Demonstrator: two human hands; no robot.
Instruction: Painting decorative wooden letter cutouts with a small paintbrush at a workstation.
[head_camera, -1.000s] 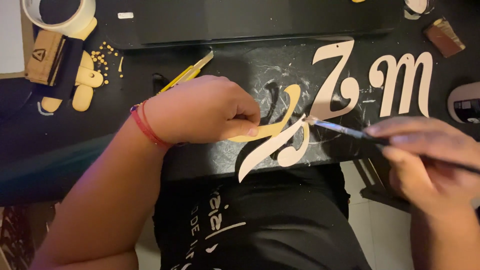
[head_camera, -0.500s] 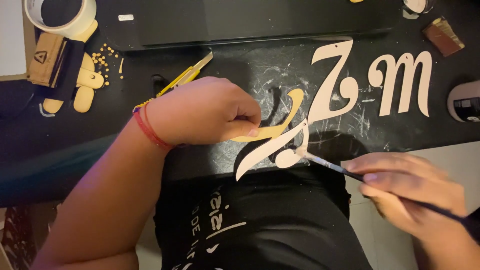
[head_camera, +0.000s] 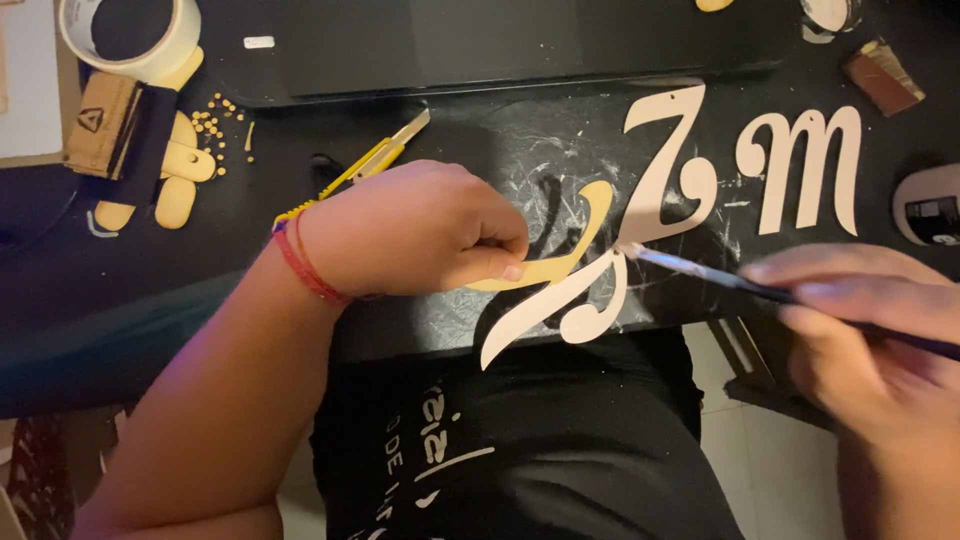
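My left hand (head_camera: 415, 230) pinches the unpainted yellow end of the wooden letter (head_camera: 560, 290) against the desk (head_camera: 480, 130). Its long axis runs from 7 to 1 o'clock. My right hand (head_camera: 870, 330), closed on a thin brush (head_camera: 700, 270), lies at 3 o'clock from the letter, the tip touching its upper painted part.

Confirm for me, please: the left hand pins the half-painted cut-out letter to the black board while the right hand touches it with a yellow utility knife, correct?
Not quite. The right hand holds a thin paintbrush, not the knife, with its tip at the cut-out letter. The yellow utility knife lies untouched on the black board beyond the left hand, which does pin the letter. The head view shows this.
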